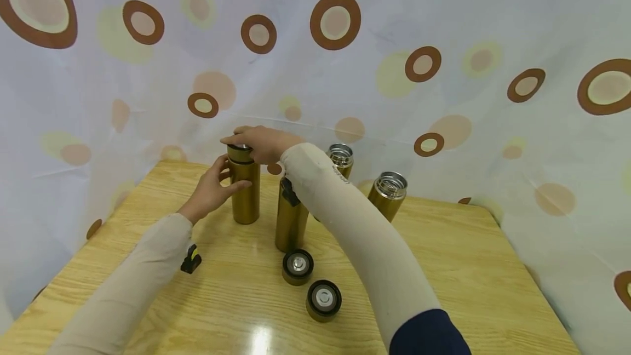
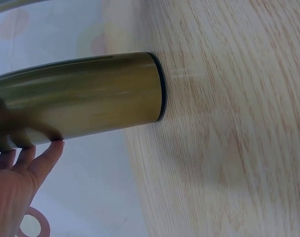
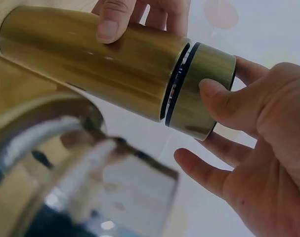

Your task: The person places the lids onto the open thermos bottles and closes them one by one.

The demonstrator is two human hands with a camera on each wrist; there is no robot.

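A gold thermos flask [image 1: 246,199] stands at the back left of the table, gripped around its upper body by my left hand [image 1: 209,190]. My right hand [image 1: 270,143] holds its gold lid [image 3: 205,94] from above, thumb and fingers around the side. In the right wrist view a narrow dark gap shows between lid and flask body. The left wrist view has the flask's black-edged base [image 2: 158,89] down at the wood, with the left fingers [image 2: 43,160] along its side.
Beside it stands another gold flask [image 1: 291,223], partly hidden by my right arm. Two more open flasks, one at the back [image 1: 341,153] and one at right [image 1: 388,193], show steel necks. Two loose lids [image 1: 298,264] lie upturned in front. A patterned curtain [image 1: 296,81] hangs behind the table.
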